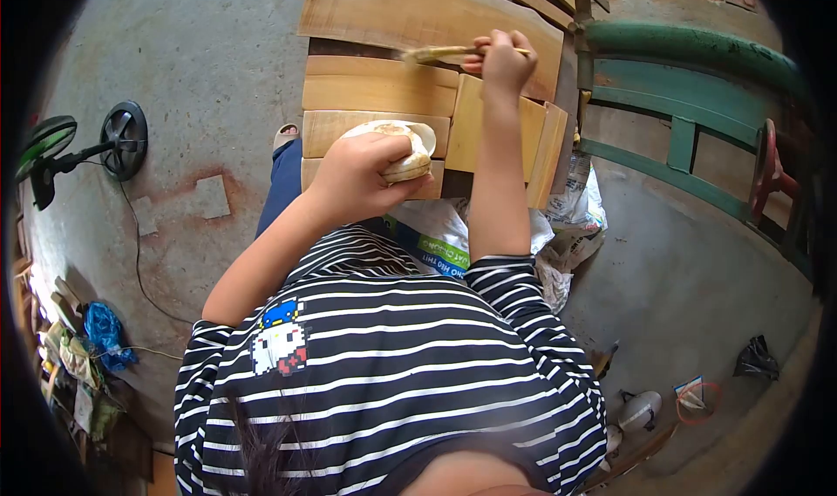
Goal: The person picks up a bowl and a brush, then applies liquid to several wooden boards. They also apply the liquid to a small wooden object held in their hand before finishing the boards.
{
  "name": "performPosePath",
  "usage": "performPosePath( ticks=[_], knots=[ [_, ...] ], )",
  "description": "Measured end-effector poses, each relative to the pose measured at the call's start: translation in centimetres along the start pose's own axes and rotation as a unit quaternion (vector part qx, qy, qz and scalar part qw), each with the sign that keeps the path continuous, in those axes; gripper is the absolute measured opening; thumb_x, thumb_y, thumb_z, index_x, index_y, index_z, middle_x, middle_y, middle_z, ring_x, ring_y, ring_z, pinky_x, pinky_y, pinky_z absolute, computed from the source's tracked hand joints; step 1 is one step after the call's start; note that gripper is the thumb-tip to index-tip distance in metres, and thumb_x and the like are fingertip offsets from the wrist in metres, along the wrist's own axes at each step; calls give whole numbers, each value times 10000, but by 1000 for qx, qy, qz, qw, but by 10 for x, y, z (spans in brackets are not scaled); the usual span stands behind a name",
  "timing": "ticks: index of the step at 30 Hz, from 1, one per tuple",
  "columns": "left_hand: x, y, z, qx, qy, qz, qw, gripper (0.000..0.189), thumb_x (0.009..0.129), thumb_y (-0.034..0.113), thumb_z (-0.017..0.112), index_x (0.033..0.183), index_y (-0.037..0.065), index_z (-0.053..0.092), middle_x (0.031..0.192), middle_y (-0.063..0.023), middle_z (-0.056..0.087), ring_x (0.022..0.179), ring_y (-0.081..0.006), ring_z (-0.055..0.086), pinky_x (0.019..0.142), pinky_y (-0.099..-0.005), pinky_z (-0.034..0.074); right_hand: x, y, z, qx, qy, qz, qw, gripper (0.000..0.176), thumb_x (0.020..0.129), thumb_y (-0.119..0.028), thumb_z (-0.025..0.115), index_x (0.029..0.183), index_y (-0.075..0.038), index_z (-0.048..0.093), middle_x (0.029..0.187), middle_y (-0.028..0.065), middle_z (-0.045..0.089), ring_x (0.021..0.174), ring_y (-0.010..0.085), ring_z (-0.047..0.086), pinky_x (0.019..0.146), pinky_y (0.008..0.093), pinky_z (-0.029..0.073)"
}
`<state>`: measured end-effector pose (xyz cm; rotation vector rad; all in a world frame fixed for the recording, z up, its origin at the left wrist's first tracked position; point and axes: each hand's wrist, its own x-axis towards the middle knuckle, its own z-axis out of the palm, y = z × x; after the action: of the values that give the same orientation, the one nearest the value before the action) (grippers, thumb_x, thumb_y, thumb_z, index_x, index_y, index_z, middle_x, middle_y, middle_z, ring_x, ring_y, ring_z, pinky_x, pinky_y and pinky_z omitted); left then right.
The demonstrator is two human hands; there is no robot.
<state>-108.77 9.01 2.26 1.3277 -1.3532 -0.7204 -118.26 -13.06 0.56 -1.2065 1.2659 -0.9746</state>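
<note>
My left hand [370, 169] is closed round a whitish container [408, 146] with stained edges, held above the near boards. Farther forward, my right hand [506, 60] grips the handle of a brush [440, 53]. The brush points left, and its blurred bristle end is over the seam between the far wide board [392, 8] and a narrower wooden board [375, 86]. Whether the bristles touch wood cannot be made out. A yellowish board [468, 130] lies between my hands, partly behind my right forearm.
Green metal frame [683, 143] stands at the right. Plastic bags [445, 234] lie by my lap. A fan [52, 158] with a round black base and cord stands on the left floor. Blue plastic [105, 330] lies lower left, a black bag [757, 358] lower right.
</note>
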Motion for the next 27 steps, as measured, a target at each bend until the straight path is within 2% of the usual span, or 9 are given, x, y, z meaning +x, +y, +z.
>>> performPosePath(
  ticks=[1, 4, 8, 10, 13, 19, 21, 23, 27],
  knots=[
    [0, -1, -1, 10, -3, 10, 1000, 246, 714, 171, 767, 739, 37, 563, 688, -124, 548, 623, -295, 527, 571, -348, 426, -2, -2, -2, 0, -2, 1, 1000, 231, 828, -26, 437, 599, -4, 422, 540, 133, 560, 366, 199, 548, 307, 296, 442],
    [1, 4, -4, 15, -14, -5, 1000, 250, 716, 182, 765, 736, 39, 561, 691, -129, 556, 631, -310, 532, 576, -360, 427, -3, 14, 2, -302, 68, -179, 934, 236, 839, -46, 452, 609, -2, 428, 560, 125, 566, 389, 214, 572, 320, 305, 444],
    [1, 1, -2, -5, -13, -3, 1000, 259, 718, 187, 765, 728, 40, 553, 684, -128, 552, 631, -310, 533, 570, -360, 422, 2, 56, 38, -308, 42, -217, 926, 229, 845, -53, 458, 626, 6, 430, 588, 141, 581, 403, 224, 587, 324, 296, 452],
    [1, 2, -4, 12, -32, -15, 999, 263, 718, 192, 766, 722, 41, 551, 687, -130, 555, 636, -309, 540, 569, -358, 425, -15, 28, 59, -119, -59, -45, 990, 217, 848, -65, 472, 644, 0, 435, 638, 152, 589, 412, 196, 579, 328, 297, 485],
    [1, 0, -2, 8, -17, -3, 1000, 273, 717, 197, 768, 713, 42, 543, 683, -134, 557, 639, -312, 553, 569, -359, 430, -6, 6, 58, 17, -66, 38, 997, 220, 850, -59, 470, 644, -1, 419, 665, 166, 594, 408, 200, 577, 326, 296, 490],
    [1, 0, -6, 15, -43, -13, 999, 299, 716, 213, 772, 696, 43, 527, 667, -131, 555, 620, -316, 558, 544, -371, 431, -12, 7, 55, -236, -9, -114, 965, 220, 827, -18, 467, 618, -13, 395, 607, 155, 591, 394, 193, 569, 312, 292, 478],
    [1, -4, -4, 18, -53, -14, 998, 307, 721, 304, 745, 722, 78, 537, 667, -126, 573, 637, -321, 577, 535, -407, 438, -15, 25, 71, -70, -49, 4, 996, 203, 826, -19, 466, 628, -11, 423, 606, 157, 594, 390, 196, 567, 313, 296, 480],
    [1, -5, -4, 19, -66, -23, 997, 295, 728, 292, 740, 724, 79, 536, 667, -121, 576, 642, -320, 581, 539, -409, 442, -14, 30, 82, -63, -54, -9, 997, 182, 838, -35, 471, 659, -4, 463, 638, 169, 606, 391, 202, 566, 314, 296, 477],
    [6, -1, -9, 6, -59, -6, 998, 284, 718, 212, 769, 708, 49, 536, 673, -129, 564, 627, -313, 566, 542, -373, 434, -1, 8, 69, 121, -88, 146, 978, 186, 872, -79, 497, 702, -6, 487, 695, 173, 620, 408, 192, 572, 320, 272, 469]
  ],
)
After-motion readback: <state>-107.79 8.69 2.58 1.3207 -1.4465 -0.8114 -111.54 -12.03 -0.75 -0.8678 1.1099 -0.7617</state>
